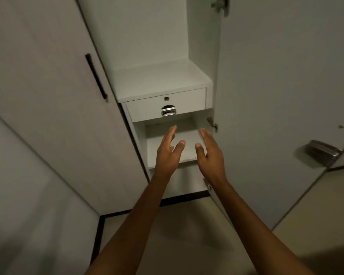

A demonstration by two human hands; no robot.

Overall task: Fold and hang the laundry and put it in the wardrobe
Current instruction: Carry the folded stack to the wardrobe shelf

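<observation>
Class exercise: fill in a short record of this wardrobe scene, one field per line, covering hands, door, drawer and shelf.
left hand: open, holds nothing
right hand: open, holds nothing
wardrobe door: swung open, on the right
drawer: closed, metal handle, keyhole above it
shelf: under the drawer, no laundry visible on it

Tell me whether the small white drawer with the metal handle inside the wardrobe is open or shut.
Shut. The small white drawer sits flush in its frame, its metal handle untouched; both open hands are lower, at the shelf.
</observation>
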